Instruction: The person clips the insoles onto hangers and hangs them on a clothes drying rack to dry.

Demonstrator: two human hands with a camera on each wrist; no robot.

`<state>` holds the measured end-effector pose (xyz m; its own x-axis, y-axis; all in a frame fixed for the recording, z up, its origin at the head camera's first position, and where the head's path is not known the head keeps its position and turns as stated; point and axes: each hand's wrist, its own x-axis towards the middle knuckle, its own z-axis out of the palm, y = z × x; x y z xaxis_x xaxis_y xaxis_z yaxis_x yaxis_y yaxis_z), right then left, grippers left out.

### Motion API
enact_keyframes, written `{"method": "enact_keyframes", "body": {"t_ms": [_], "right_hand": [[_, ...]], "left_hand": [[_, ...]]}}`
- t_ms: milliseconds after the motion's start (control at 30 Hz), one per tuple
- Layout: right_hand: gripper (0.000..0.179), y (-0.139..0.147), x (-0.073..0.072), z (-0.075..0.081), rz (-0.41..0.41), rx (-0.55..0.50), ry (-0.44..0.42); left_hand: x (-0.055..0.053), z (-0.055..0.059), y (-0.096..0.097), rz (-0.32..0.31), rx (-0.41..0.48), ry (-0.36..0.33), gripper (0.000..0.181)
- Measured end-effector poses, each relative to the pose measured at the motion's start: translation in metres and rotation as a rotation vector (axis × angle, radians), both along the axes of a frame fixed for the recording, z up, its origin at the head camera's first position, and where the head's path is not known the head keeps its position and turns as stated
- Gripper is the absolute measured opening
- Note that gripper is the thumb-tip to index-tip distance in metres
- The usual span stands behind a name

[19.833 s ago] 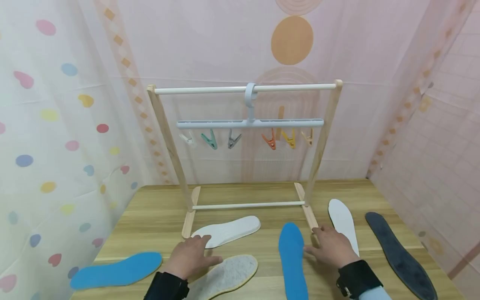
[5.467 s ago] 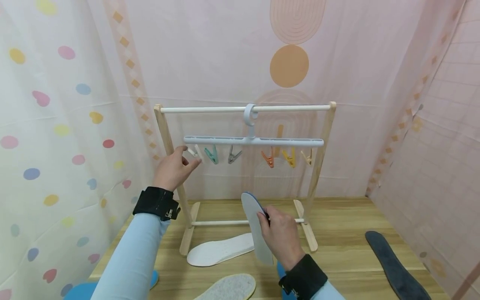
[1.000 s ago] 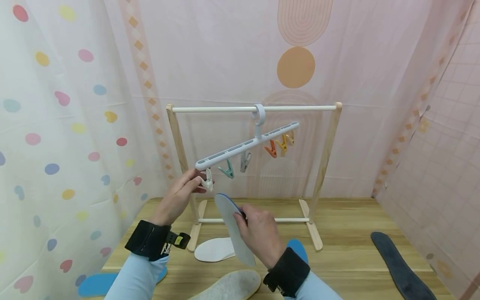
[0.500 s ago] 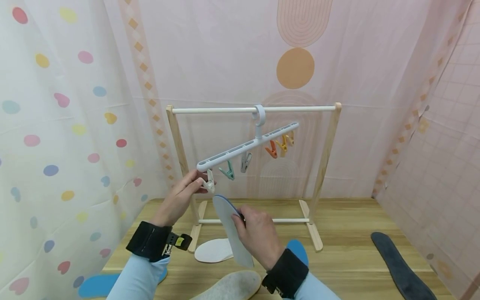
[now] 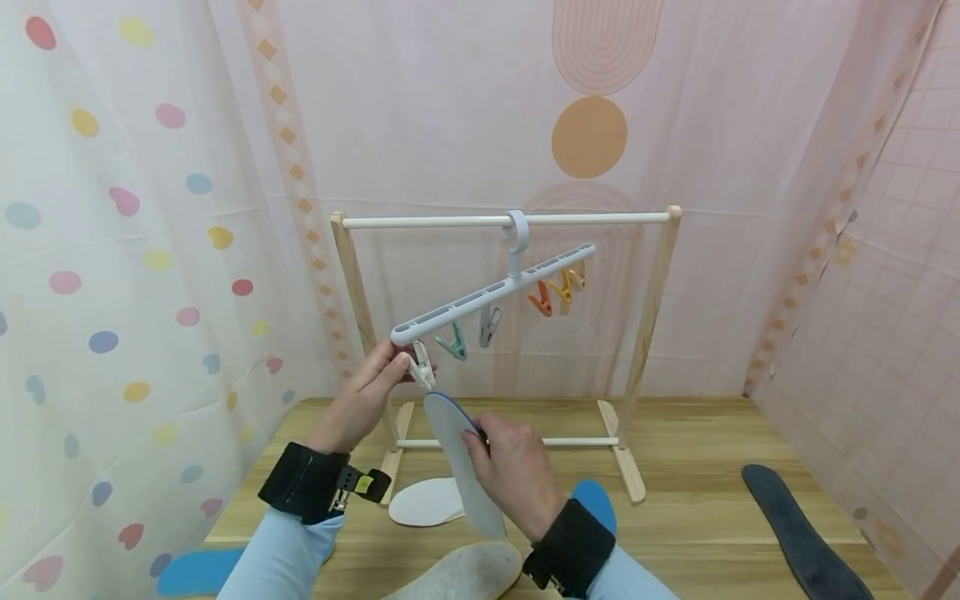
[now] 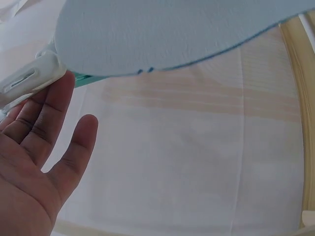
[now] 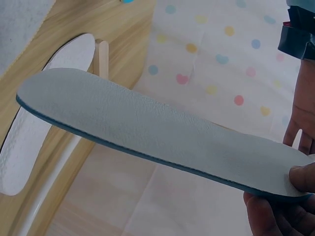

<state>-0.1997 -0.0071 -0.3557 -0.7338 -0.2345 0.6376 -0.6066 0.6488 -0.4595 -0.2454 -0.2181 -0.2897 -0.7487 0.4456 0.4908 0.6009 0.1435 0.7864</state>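
My left hand (image 5: 360, 404) pinches the white clothespin (image 5: 422, 367) at the near left end of the pale blue hanger (image 5: 480, 302). My right hand (image 5: 517, 475) grips a pale insole (image 5: 459, 454) with a blue edge, thumb on its pale face and fingers behind. The insole stands tilted, its tip just under the clothespin; whether they touch I cannot tell. In the left wrist view the insole (image 6: 162, 34) hides part of the hanger's surroundings, and the left little finger (image 6: 81, 142) stands free of the clothespin.
The hanger hooks on a wooden rack's white top rod (image 5: 420, 222). Several coloured clothespins hang along it, the green one (image 5: 453, 343) nearest. On the table lie a white insole (image 5: 423, 502), a grey felt one (image 5: 468, 571), blue ones (image 5: 197, 571) and a dark one (image 5: 802, 529).
The right-hand insole was picked up off the table. The hanger's left end has swung towards me, with my left hand on its clothespin. Lately the clothespin and insole tip have come closer together.
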Motion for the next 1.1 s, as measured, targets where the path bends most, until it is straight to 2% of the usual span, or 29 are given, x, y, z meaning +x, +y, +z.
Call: {"method": "enact_keyframes", "body": {"t_ms": [500,700,1100], "right_hand": [[0.011,-0.0016,-0.0004,0.0019,0.000,-0.013,-0.017],[0.011,-0.0014,-0.0015,0.0010,-0.010,-0.020,0.014],[0.011,-0.0036,-0.0019,0.0066,0.001,-0.014,-0.004]], "left_hand": [[0.0032,0.0000,0.0044,0.022,-0.012,-0.002,0.040],[0.0030,0.0005,0.0048,0.014,0.002,-0.006,0.039],[0.0024,-0.0004,0.0067,0.032,-0.006,0.006,0.035]]}}
